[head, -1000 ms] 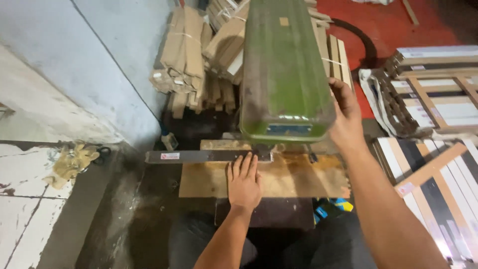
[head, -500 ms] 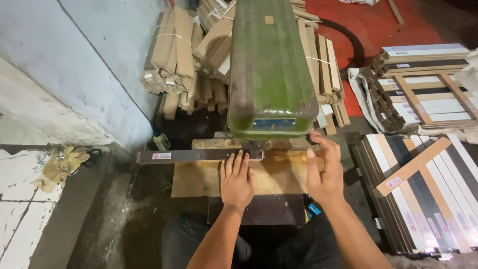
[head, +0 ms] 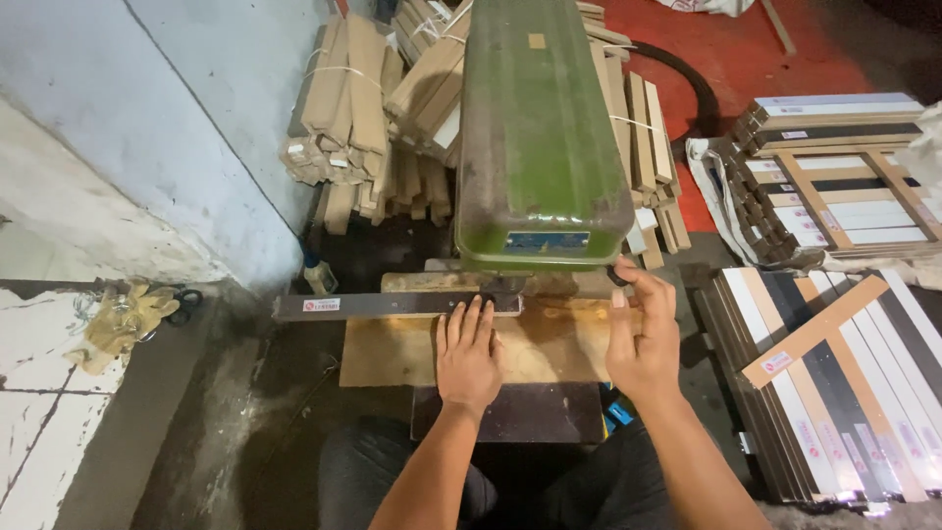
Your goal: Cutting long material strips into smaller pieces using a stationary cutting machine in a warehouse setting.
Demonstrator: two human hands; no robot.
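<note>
Two hands of mine are at work, set apart. My left hand (head: 469, 355) lies flat, fingers spread, on the wooden board (head: 392, 358), fingertips touching the dark strip (head: 392, 305). My right hand (head: 643, 339) is open and raised just to its right, gripping nothing; its fingertips come near a small dark knob (head: 618, 276), though I cannot tell whether they touch. The strip's right end is hidden under the green machine (head: 538, 137) above my hands. It is a long, thin, dark moulding with a small white label near its left end, reaching well left of my left hand. Further right lie stacked mouldings (head: 834, 383); beyond the machine, bundled pale sticks (head: 363, 118).
</note>
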